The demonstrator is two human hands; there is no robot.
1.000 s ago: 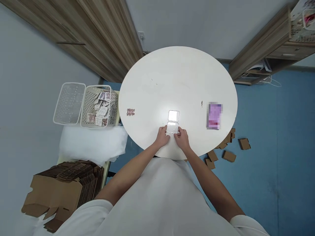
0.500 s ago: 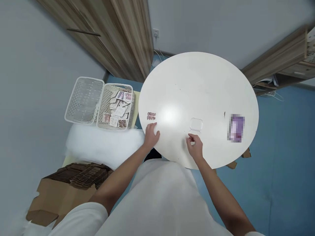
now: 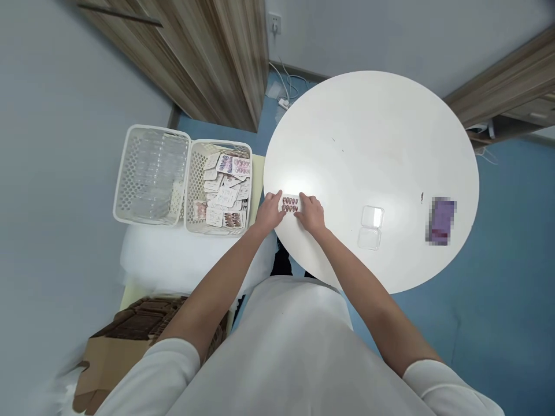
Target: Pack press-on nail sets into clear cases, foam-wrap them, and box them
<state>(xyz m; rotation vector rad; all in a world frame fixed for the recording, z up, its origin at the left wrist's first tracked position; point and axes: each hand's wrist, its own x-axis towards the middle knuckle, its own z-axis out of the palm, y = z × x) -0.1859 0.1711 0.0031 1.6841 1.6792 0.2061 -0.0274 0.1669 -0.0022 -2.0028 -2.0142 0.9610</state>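
A small white card with two rows of dark red, nail-shaped pieces (image 3: 290,204) lies near the left edge of the round white table (image 3: 373,127). My left hand (image 3: 269,212) grips its left side between thumb and fingers. On the card's right side, my right hand (image 3: 311,213) holds it the same way. To the right of my right hand, a clear plastic case (image 3: 370,238) lies opened flat on the table, its two halves joined.
Left of the table stand a white basket of cards (image 3: 225,193) and another basket of clear cases (image 3: 151,173). A blurred purple object (image 3: 442,221) and a small dark bit (image 3: 422,197) are at the table's right. Cardboard boxes (image 3: 108,364) sit at lower left.
My right hand has left the clear case and moved left to the card. Both hands now hold the card by its sides. The camera view has shifted.
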